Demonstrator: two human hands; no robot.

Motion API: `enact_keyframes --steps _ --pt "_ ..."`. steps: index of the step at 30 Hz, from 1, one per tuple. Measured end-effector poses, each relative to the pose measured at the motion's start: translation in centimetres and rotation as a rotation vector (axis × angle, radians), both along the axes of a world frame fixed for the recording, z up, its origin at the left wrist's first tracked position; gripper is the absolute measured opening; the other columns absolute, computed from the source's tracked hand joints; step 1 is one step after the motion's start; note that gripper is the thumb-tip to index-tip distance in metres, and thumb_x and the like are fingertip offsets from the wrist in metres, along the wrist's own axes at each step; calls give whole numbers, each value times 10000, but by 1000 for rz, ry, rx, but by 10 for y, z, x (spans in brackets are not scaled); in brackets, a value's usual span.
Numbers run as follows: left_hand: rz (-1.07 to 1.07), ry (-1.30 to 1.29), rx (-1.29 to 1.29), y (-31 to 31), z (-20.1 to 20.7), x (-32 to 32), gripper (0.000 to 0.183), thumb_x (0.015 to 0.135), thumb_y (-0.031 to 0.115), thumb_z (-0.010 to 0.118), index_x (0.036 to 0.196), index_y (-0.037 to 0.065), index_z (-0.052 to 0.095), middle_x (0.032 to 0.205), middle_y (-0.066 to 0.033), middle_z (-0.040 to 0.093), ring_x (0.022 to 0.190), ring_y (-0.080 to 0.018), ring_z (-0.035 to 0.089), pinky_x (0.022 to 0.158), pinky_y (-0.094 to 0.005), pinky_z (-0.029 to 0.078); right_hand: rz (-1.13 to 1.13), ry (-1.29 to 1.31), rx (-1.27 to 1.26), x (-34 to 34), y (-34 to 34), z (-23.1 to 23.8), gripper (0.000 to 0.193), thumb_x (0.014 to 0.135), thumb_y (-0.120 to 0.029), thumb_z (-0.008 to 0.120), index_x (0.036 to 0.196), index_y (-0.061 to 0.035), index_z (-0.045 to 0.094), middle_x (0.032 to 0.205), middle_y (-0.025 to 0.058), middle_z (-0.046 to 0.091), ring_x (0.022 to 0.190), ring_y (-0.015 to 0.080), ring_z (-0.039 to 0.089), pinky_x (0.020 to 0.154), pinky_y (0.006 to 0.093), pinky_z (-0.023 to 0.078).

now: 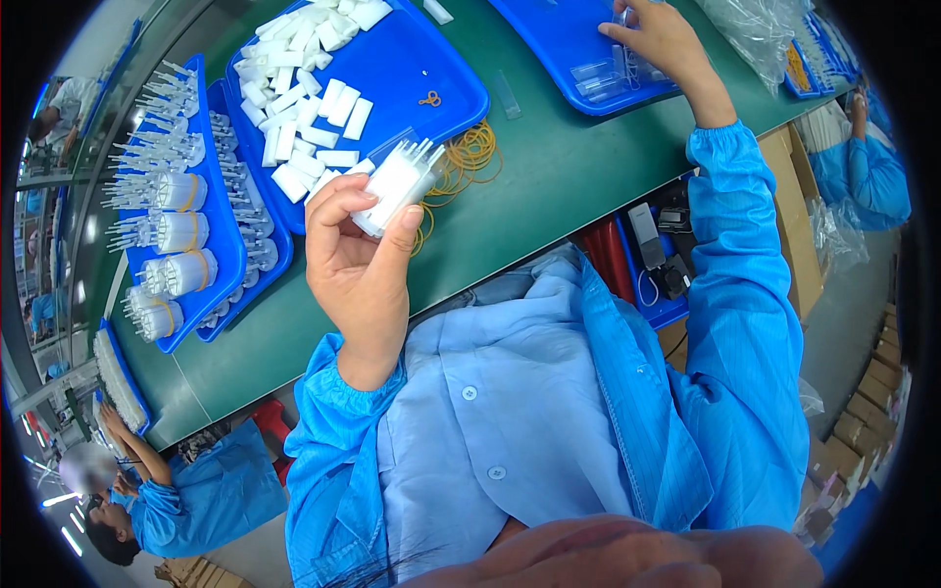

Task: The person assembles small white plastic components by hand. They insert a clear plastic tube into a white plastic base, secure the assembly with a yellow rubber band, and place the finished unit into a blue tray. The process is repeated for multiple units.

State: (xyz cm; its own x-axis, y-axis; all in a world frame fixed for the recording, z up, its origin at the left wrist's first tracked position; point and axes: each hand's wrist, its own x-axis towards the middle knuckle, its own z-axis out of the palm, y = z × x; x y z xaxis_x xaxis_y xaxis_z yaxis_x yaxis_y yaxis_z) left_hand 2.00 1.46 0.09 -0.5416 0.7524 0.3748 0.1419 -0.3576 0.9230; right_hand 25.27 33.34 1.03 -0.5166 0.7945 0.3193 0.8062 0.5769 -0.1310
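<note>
My left hand, left of the frame's centre, is closed around a white bundle with clear prongs, thumb on one side and fingers on the other. The bundle is tilted: its long axis runs from lower left to upper right, with the prongs at the upper end.

My right hand, at the upper right, is bent over clear plastic pieces in the upper-right blue tray. These pieces lie just below and to the left of its fingers; whether any is pinched, I cannot tell. My right hand is much the nearer to them; my left hand and its bundle are well apart, toward the lower left.

Between the two hands I note the near rim of that tray, a clear strip lying loose on the green table, and a tangle of yellow rubber bands just beside the bundle. The bands lie low on the table; the raised rim is the main obstacle.

Beyond my left hand, a larger blue tray carries a heap of white blocks. At far left, banded bundles rest in another blue tray.
</note>
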Motion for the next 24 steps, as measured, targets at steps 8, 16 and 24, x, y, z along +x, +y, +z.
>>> enact_keyframes --steps 8,16,24 --pt "7 -74 27 -3 -2 -2 336 796 -84 691 1069 36 535 1205 -113 517 1089 -204 543 931 -314 438 123 151 -31 -20 -2 -8 206 780 -165 641 926 -23 609 768 148 618 778 295 615 693 390 479" --pt "3 -94 37 -6 -5 -6 399 763 -107 700 1116 0 550 1211 -87 445 1125 -179 489 944 -310 445 693 1035 -1275 -41 -92 25 322 908 -183 587 1155 22 569 885 82 605 749 145 545 622 257 448" --pt "-57 -100 62 -14 0 -13 364 800 -65 697 1148 -27 596 1200 -96 478 1132 -194 486 948 -319 440 648 1212 -1312 -78 -160 15 286 941 -169 529 1138 34 567 849 49 575 696 80 480 555 206 389"
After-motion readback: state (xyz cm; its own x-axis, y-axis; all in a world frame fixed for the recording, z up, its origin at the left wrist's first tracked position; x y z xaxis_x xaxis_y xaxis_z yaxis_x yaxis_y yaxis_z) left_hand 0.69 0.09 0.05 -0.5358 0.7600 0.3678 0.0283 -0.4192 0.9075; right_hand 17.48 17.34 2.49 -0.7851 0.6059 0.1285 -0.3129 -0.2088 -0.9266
